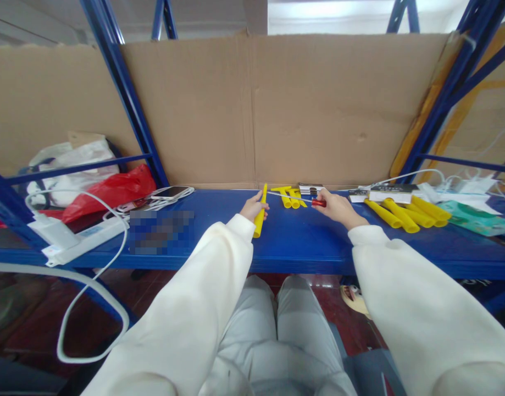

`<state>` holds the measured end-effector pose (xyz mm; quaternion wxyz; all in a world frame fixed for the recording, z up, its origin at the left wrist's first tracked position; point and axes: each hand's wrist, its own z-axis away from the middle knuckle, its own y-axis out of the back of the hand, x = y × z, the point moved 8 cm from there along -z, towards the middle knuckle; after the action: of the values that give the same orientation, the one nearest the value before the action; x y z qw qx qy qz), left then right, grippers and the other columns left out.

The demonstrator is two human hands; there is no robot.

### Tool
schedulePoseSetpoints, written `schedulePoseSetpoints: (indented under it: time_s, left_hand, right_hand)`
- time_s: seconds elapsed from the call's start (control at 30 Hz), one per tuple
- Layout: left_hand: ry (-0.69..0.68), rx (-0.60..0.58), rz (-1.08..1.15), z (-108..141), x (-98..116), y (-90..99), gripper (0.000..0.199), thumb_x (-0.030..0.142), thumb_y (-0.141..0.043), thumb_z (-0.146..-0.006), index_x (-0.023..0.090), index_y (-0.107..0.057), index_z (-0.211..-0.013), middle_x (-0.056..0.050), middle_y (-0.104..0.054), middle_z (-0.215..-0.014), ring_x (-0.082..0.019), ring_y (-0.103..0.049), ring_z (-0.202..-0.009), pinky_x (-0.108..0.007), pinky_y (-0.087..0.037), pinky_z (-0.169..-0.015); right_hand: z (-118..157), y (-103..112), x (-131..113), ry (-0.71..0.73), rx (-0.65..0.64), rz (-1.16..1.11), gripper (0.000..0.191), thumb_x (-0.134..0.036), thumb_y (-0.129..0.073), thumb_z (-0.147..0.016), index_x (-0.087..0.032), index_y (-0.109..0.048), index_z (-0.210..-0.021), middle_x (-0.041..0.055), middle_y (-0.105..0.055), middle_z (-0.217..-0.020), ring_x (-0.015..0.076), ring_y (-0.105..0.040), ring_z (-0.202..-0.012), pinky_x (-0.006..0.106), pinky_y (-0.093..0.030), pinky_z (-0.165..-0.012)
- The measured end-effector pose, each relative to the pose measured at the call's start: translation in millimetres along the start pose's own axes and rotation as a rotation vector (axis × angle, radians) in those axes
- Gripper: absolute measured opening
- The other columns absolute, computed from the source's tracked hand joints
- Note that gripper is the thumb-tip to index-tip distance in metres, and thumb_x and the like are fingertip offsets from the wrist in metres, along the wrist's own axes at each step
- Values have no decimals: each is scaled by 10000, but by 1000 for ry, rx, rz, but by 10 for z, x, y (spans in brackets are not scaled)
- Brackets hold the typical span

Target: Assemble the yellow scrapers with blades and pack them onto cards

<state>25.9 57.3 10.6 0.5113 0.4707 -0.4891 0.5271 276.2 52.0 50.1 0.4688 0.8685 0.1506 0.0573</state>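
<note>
Head view: the fingers of the left hand [255,208] are closed around a yellow tubular handle [259,225], held tilted over the blue bench [301,245]. The fingers of the right hand [333,205] are wrapped around a red-gripped screwdriver [318,203], its shaft directed at the handle's upper part; tip contact cannot be told. Yellow T-shaped pieces [286,201] lie between the hands, farther back; similar yellow tubes [400,217] lie at right.

A single head-worn camera looks forward and down from above the person's legs [254,324], the sleeves [198,297] reaching in close from the lower edge. Its wide view spans the blue worktop [305,236] and squarely faces the cardboard [338,110] behind; left fingers [255,201] and right fingers [325,194] sit mid-frame, farther off.
</note>
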Motion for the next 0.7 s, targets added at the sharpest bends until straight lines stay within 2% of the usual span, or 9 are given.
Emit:
schedulePoseSetpoints:
  time_s: [0.13,0.37,0.5,0.7]
  left_hand:
    - [-5,-12,-19,18,11,-13,810,41,-624,-811,241,-372,-1554,38,-568,-620,-68,-467,-418,-182,-391,-447]
    - [-6,3,-29,37,40,-4,819,0,-570,-820,241,-337,-1568,44,-564,-609,-72,-469,-413,-181,-392,-448]
    - [1,9,-40,37,34,-2,807,-12,-545,-823,225,-341,-1567,42,-562,-599,-83,-474,-416,-196,-402,-466]
    - [-6,12,-56,65,49,-15,806,-16,-543,-834,237,-333,-1570,44,-562,-613,-73,-473,-413,-187,-393,-459]
  right_hand:
    - [12,17,3,0,6,12,136,-356,-616,-847,-243,-608,-921,54,-728,-796,236,-670,-727,278,-379,-589]
    - [1,-29,22,22,-23,-34,187,-388,-564,-902,-230,-661,-930,82,-757,-924,243,-684,-812,292,-416,-631]
    - [-8,-76,10,14,-46,-56,159,-338,-631,-855,-228,-642,-969,71,-753,-890,232,-681,-773,276,-415,-607]
    - [4,-12,-5,-24,-19,11,120,-295,-621,-848,-228,-655,-941,65,-750,-842,236,-683,-759,274,-392,-594]
